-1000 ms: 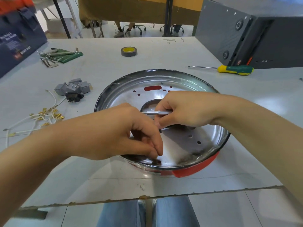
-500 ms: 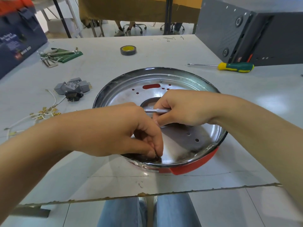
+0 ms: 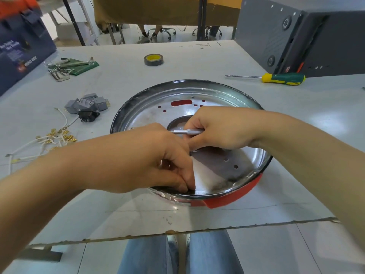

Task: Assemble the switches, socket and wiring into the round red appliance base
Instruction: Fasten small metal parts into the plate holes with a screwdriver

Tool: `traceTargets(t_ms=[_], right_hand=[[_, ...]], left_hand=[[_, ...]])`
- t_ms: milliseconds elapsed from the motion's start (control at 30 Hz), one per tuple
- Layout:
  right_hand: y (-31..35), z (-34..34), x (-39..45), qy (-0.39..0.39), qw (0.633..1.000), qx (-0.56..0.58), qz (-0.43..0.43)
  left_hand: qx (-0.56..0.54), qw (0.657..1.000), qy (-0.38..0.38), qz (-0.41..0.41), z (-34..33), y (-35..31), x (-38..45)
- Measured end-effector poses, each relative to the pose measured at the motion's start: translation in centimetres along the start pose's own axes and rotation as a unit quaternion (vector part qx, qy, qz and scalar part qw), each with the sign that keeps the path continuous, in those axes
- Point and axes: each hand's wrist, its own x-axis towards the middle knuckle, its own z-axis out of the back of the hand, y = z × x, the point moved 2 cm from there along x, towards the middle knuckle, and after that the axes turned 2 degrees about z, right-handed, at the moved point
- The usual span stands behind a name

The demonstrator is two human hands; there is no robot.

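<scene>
Red base point(image 3: 227, 200): right hand point(image 3: 221, 127) grips bit point(image 3: 186, 132); left hand point(image 3: 150, 159) pinches (contents hidden).

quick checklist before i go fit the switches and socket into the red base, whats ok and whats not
1. Base sits flat on the table: ok.
2. Right hand free for parts: not ok, it grips a silver driver bit.
3. Left hand free: cannot tell, its fingertips are pinched together at the base's near rim and whatever is between them is hidden.
4. Grey switches and black socket within reach: ok, left of the base.
5. White wires with brass terminals ready: ok, loose on the table beside them.
6. Green-handled screwdriver at hand: ok, lying behind the base to the right.
</scene>
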Motion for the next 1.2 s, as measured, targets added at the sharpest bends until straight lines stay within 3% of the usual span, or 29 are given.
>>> traceTargets(t_ms=[367, 1033, 1200], right_hand=[[0.1, 0.0, -0.1, -0.004, 1.000, -0.010, 0.011], [0.3, -0.1, -0.5, -0.024, 1.000, 0.008, 0.013], [0.5, 0.1, -1.0, -0.076, 0.996, 0.037, 0.025]], left_hand=[[-0.028, 0.999, -0.033, 0.030, -0.4, 0.3, -0.1], [-0.035, 0.998, -0.029, 0.037, -0.6, 0.2, -0.3], [-0.023, 0.998, -0.039, 0.035, -0.7, 0.2, -0.4]])
